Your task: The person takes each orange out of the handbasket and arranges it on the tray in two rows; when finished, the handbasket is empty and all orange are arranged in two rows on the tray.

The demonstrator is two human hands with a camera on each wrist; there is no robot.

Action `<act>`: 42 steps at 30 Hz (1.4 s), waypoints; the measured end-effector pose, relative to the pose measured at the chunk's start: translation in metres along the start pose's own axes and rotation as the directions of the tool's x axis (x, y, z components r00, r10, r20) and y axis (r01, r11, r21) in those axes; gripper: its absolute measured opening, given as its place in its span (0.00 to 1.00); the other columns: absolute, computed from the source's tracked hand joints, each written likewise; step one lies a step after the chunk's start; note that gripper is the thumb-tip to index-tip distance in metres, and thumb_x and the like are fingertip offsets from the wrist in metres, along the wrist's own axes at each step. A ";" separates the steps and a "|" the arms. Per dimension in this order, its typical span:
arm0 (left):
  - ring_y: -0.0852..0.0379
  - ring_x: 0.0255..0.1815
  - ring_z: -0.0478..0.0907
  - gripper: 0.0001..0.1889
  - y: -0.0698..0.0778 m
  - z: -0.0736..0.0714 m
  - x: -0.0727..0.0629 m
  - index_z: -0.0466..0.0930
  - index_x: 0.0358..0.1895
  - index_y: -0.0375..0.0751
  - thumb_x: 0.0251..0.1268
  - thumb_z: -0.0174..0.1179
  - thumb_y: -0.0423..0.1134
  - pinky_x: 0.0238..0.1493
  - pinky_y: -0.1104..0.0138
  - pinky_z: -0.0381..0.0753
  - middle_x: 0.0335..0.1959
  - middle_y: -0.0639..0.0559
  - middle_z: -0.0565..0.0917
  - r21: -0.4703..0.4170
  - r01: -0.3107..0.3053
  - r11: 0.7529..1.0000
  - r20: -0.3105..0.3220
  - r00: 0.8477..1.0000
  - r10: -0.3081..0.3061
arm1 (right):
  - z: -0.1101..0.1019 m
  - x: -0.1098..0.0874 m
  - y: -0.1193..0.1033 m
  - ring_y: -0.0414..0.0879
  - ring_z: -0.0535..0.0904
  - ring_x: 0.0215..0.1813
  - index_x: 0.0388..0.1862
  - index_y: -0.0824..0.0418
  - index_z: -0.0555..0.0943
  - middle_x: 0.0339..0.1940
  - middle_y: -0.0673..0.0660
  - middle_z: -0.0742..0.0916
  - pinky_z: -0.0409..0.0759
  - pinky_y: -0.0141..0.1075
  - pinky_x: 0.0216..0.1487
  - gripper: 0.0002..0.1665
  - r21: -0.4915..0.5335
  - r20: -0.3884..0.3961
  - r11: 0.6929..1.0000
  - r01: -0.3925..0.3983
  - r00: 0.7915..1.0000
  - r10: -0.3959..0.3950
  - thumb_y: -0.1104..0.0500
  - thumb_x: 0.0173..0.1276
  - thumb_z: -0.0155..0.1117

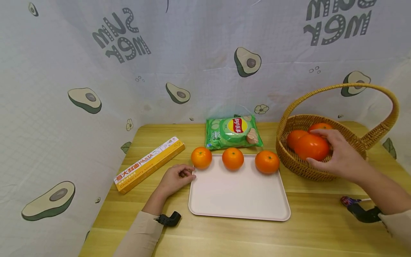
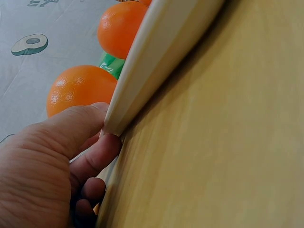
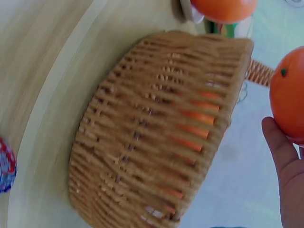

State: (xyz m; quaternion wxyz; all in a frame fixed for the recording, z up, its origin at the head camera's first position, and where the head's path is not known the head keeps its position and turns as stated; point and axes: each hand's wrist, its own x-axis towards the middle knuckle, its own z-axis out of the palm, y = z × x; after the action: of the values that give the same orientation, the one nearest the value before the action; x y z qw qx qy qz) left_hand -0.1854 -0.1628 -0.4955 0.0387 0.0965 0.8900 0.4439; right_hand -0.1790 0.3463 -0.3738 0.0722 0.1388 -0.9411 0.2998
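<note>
My right hand [image 1: 341, 155] grips a shiny red-orange tomato [image 1: 311, 147] over the wicker basket [image 1: 308, 172]. In the right wrist view the tomato [image 3: 290, 95] shows a small green stem spot and is above the basket rim. More round orange-red fruits [image 1: 321, 126] lie inside the basket, partly hidden. My left hand [image 1: 176, 178] pinches the left edge of the pale tray [image 1: 239, 196] between thumb and index finger, near its far corner. Three oranges stand in a row along the tray's far side: a left orange [image 1: 201, 157], a middle orange [image 1: 233, 159] and a right orange [image 1: 267, 162].
Behind the tray lies a green bag of Lay's chips [image 1: 234, 132]. To the left is a yellow and white pasta box [image 1: 149, 165], set at a slant. A wrapped lollipop [image 1: 348, 201] is near my right wrist. The basket's tall handle [image 1: 340, 85] arches over it.
</note>
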 end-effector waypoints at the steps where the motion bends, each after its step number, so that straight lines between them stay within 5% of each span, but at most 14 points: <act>1: 0.59 0.35 0.77 0.10 0.000 0.000 0.000 0.88 0.44 0.51 0.61 0.73 0.42 0.39 0.71 0.77 0.31 0.60 0.85 0.000 0.000 1.000 0.000 1.000 0.000 | 0.001 0.000 -0.001 0.71 0.72 0.52 0.70 0.65 0.66 0.66 0.75 0.67 0.77 0.48 0.40 0.50 -0.001 0.002 1.000 0.009 1.000 -0.009 0.62 0.50 0.82; 9: 0.58 0.35 0.77 0.10 0.000 0.000 -0.001 0.88 0.45 0.51 0.61 0.73 0.43 0.39 0.70 0.77 0.32 0.61 0.85 -0.006 -0.010 1.000 -0.003 1.000 0.010 | 0.015 -0.005 -0.016 0.71 0.72 0.53 0.67 0.62 0.72 0.64 0.73 0.67 0.73 0.74 0.46 0.47 -0.019 -0.004 0.999 0.043 0.999 -0.043 0.59 0.49 0.85; 11: 0.58 0.35 0.77 0.10 0.000 0.000 0.000 0.88 0.44 0.52 0.61 0.73 0.43 0.39 0.70 0.77 0.32 0.61 0.85 -0.006 -0.010 1.000 -0.004 1.000 0.010 | 0.017 -0.005 -0.020 0.69 0.73 0.53 0.66 0.62 0.73 0.64 0.71 0.69 0.76 0.70 0.46 0.47 -0.029 -0.010 0.998 0.056 0.998 -0.056 0.58 0.48 0.86; 14: 0.58 0.35 0.77 0.10 0.000 0.000 0.000 0.88 0.44 0.52 0.61 0.74 0.43 0.39 0.70 0.77 0.31 0.61 0.85 -0.004 -0.010 1.000 -0.005 1.000 0.010 | 0.020 -0.007 -0.026 0.65 0.75 0.52 0.64 0.62 0.72 0.62 0.69 0.72 0.82 0.45 0.46 0.47 -0.019 -0.018 0.997 0.077 0.997 -0.077 0.57 0.46 0.88; 17: 0.58 0.35 0.77 0.10 -0.001 0.000 0.000 0.88 0.44 0.51 0.61 0.73 0.43 0.39 0.70 0.77 0.31 0.61 0.85 -0.001 -0.008 1.000 -0.005 1.000 0.008 | 0.023 -0.007 -0.033 0.63 0.78 0.50 0.63 0.61 0.72 0.61 0.67 0.75 0.72 0.23 0.43 0.48 -0.004 -0.018 0.996 0.089 0.996 -0.089 0.56 0.44 0.89; 20: 0.58 0.35 0.77 0.10 -0.001 0.000 0.000 0.88 0.45 0.52 0.61 0.73 0.43 0.39 0.70 0.77 0.31 0.61 0.85 0.002 -0.007 1.000 -0.007 1.000 0.007 | 0.028 -0.007 -0.040 0.61 0.79 0.51 0.64 0.59 0.72 0.62 0.65 0.76 0.68 0.17 0.45 0.49 0.008 -0.010 0.993 0.119 0.993 -0.119 0.56 0.44 0.89; 23: 0.59 0.35 0.77 0.10 0.000 0.001 0.000 0.88 0.45 0.52 0.61 0.73 0.43 0.39 0.70 0.77 0.32 0.61 0.85 0.002 -0.007 1.000 -0.005 1.000 0.007 | 0.035 -0.007 -0.048 0.58 0.78 0.52 0.64 0.59 0.73 0.60 0.62 0.76 0.73 0.19 0.47 0.51 0.002 -0.005 0.986 0.166 0.986 -0.166 0.55 0.42 0.90; 28: 0.59 0.35 0.77 0.10 0.000 0.000 0.000 0.88 0.45 0.51 0.61 0.73 0.42 0.39 0.71 0.77 0.32 0.60 0.85 -0.004 -0.005 1.000 -0.001 1.000 0.005 | 0.049 -0.007 -0.062 0.56 0.78 0.53 0.62 0.59 0.76 0.56 0.58 0.75 0.86 0.42 0.50 0.49 0.006 0.004 0.980 0.200 0.980 -0.200 0.53 0.39 0.91; 34: 0.59 0.35 0.77 0.10 0.000 0.000 0.001 0.88 0.45 0.51 0.61 0.73 0.43 0.39 0.70 0.77 0.31 0.61 0.85 0.001 -0.007 1.000 -0.001 1.000 0.007 | 0.069 -0.009 -0.077 0.47 0.77 0.53 0.62 0.60 0.72 0.57 0.57 0.76 0.73 0.16 0.52 0.52 0.093 0.023 0.973 0.212 0.976 -0.215 0.52 0.39 0.91; 38: 0.59 0.35 0.77 0.10 -0.001 0.000 0.001 0.88 0.45 0.51 0.61 0.73 0.43 0.40 0.70 0.77 0.32 0.61 0.85 0.001 -0.008 1.000 0.001 1.000 0.008 | 0.082 -0.009 -0.086 0.41 0.76 0.52 0.63 0.57 0.74 0.55 0.53 0.76 0.78 0.23 0.52 0.52 0.104 0.028 0.968 0.227 0.973 -0.231 0.50 0.39 0.91; 42: 0.59 0.36 0.77 0.10 -0.001 0.000 0.001 0.88 0.45 0.51 0.61 0.73 0.43 0.40 0.70 0.77 0.32 0.61 0.85 0.005 -0.009 1.000 0.000 1.000 0.009 | 0.093 -0.008 -0.097 0.46 0.78 0.54 0.62 0.53 0.77 0.55 0.52 0.77 0.84 0.35 0.51 0.48 0.134 0.056 0.966 0.223 0.971 -0.232 0.47 0.40 0.91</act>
State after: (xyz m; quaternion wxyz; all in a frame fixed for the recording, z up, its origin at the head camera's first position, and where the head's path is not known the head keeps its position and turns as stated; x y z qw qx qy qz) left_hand -0.1867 -0.1632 -0.4958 0.0361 0.1006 0.8906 0.4420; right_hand -0.1464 0.2180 -0.3982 0.0637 0.2608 -0.9000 0.3433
